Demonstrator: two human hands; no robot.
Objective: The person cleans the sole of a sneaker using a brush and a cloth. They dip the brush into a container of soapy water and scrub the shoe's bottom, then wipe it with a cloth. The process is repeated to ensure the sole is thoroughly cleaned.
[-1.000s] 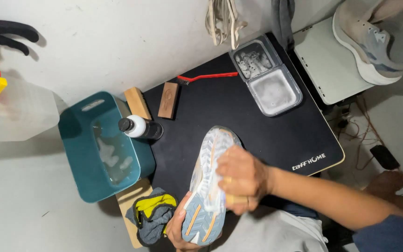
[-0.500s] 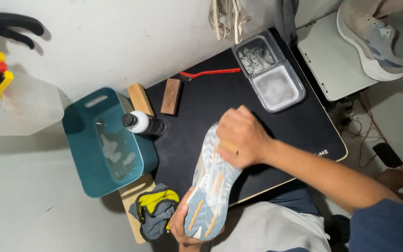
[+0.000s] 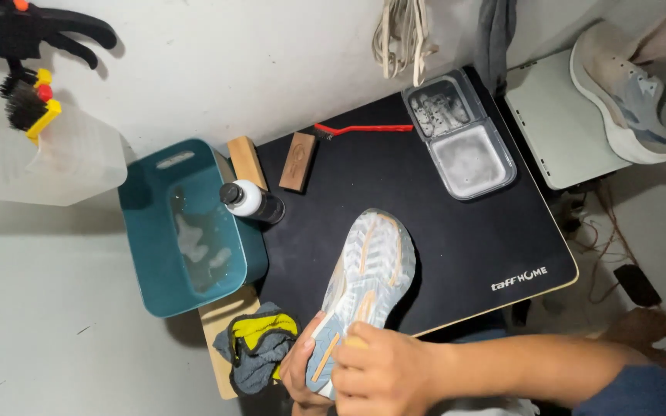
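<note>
Sneaker: lay sole-up on black bench, heel gripped by left hand. Right hand, fingers curled on a small scrubber, had travelled from toe back to heel; scrubbing strokes covered the sole's length.

A black bench with a pale wooden edge fills the middle of the frame. Along its upper edge lie a red-handled brush, a brown wooden block and, just off the mat at upper left, a lighter wooden block. At upper right sits a clear two-compartment tray. A dark bottle with a white neck lies on its side at the left edge, next to a teal tub of soapy water. A sneaker rests sole-up at lower centre. A grey and yellow cloth lies at lower left.
</note>
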